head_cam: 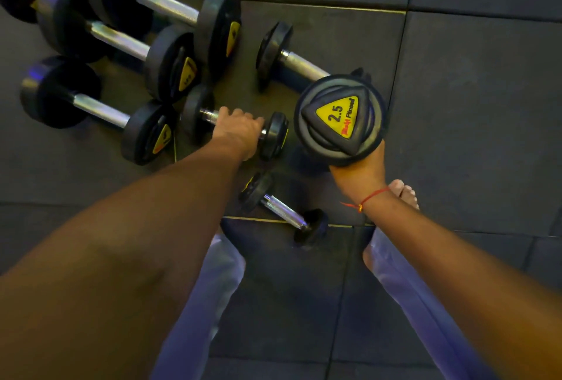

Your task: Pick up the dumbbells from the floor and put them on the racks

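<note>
Chrome bar of a small dumbbell (235,127) on the floor was wrapped in my left hand (240,132), my right hand (360,167) gripped a lifted 2.5 dumbbell (340,118); next, probably, raise both to racks.

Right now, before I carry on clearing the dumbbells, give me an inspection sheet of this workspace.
Surface: dark rubber floor tiles, seams visible.
Job's things: 2.5 dumbbell lifted, end-on to the camera; small dumbbell on the floor, gripped; short dumbbell lying near the feet; slim dumbbell and three bigger dumbbells lying upper left.
Clutter: nothing seen.
Hands: left hand wraps the small dumbbell's handle; right hand holds the 2.5 dumbbell.
Cables: nothing seen.
Surroundings: bare foot near the short dumbbell; racks not in view.
</note>
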Demonstrator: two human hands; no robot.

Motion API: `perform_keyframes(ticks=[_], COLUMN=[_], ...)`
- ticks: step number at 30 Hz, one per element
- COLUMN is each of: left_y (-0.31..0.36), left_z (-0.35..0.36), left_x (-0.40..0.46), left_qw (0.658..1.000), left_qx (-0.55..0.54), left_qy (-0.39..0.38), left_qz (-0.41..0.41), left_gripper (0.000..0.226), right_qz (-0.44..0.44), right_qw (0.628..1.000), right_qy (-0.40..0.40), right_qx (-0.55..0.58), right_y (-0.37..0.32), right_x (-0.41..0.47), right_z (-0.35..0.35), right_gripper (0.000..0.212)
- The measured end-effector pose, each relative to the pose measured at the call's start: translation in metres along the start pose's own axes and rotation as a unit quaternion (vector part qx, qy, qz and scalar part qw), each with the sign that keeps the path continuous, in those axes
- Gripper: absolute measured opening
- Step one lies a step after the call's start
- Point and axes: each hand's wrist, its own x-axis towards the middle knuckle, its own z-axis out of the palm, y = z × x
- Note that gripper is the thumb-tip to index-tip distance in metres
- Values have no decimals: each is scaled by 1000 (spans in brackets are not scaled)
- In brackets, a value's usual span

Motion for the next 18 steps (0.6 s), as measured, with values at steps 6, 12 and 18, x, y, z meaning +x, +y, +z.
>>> perform_keyframes(ticks=[6, 12, 18], left_y=[-5, -26, -13], left_z=[-4, -35, -88], left_x=[-13, -74, -141], left_qw=[1000, 904, 809], left_qx=[-13, -404, -534], left_qy=[16, 113, 177], left_qz=[16, -85, -172], left_gripper=[35, 34, 35], right_qz=[-24, -32, -42], right_qw=[1000, 999, 999], right_qy=[17, 40, 31], right_qx=[-4, -17, 0], right_y=[-3, -30, -94], right_x=[-5, -16, -37], right_z=[-6, -30, -56], right_gripper=[34, 33, 35])
